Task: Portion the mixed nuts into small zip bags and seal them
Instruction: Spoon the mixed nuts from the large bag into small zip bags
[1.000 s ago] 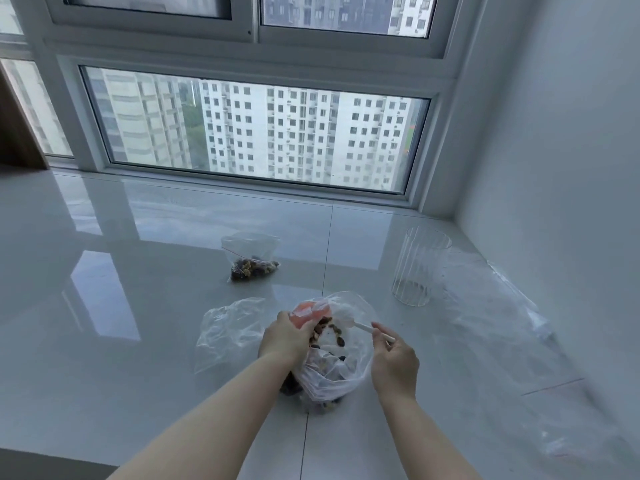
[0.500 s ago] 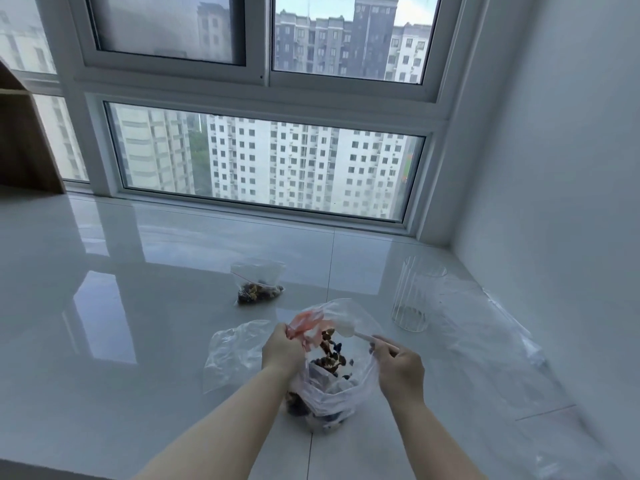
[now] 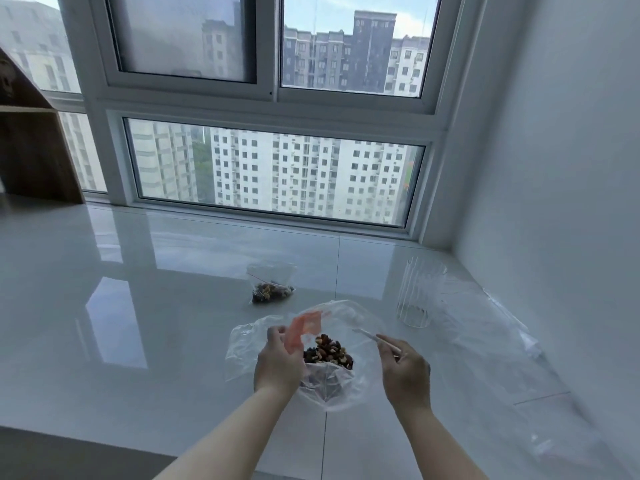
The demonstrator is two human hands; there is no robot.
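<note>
I observed the left hand gripping the near-left rim of a large clear bag, fingers curled round the plastic beside an orange strip. The right hand pinched a thin white spoon handle between thumb and fingertips; the bowl end reached into the bag's mouth, blurred. The mixed nuts sat heaped inside this bag, between the two hands, above the glossy white surface. A small zip bag holding a portion of nuts lay farther off, toward the window. A ribbed clear glass stood to the right, beside flat clear plastic. Another crumpled clear bag lay just left of the left hand.
</note>
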